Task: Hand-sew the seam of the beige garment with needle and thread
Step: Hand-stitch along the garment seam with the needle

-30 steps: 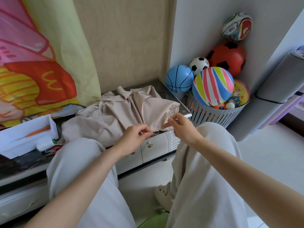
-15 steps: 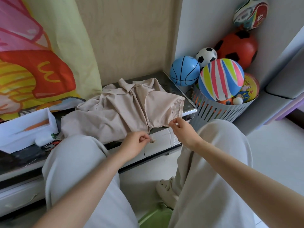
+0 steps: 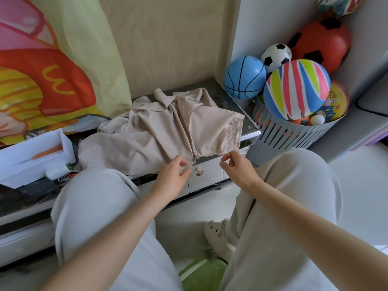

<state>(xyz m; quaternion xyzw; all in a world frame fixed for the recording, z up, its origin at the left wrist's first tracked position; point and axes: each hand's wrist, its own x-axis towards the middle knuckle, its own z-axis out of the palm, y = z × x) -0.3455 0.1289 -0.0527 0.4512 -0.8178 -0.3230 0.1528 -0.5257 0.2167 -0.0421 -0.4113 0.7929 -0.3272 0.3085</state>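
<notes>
- The beige garment (image 3: 155, 135) lies rumpled on the dark glass top of a low cabinet (image 3: 248, 124), one short sleeve spread toward the right corner and its lower edge hanging over the front, above a drawer knob (image 3: 199, 172).
- The left hand (image 3: 173, 175) is at that hanging edge, right by the seam. Its fingers are curled and the tips pinch the cloth.
- The right hand (image 3: 238, 168) is just beside the sleeve's hem, thumb and forefinger closed on a needle (image 3: 228, 153) — a thin pale sliver that pokes up from the fingertips.
- The thread is too fine for me to make out.
- Both knees, in pale loose trousers, press up near the cabinet front, and a white shoe (image 3: 218, 234) rests on the floor between them.
- On the left of the cabinet top sits a white tray (image 3: 35, 152), with a bright cartoon banner (image 3: 42, 59) hanging behind it.
- To the right, a grey slatted basket (image 3: 279, 137) is heaped with balls — a striped one (image 3: 297, 90) and a blue basketball (image 3: 244, 77) among them.
</notes>
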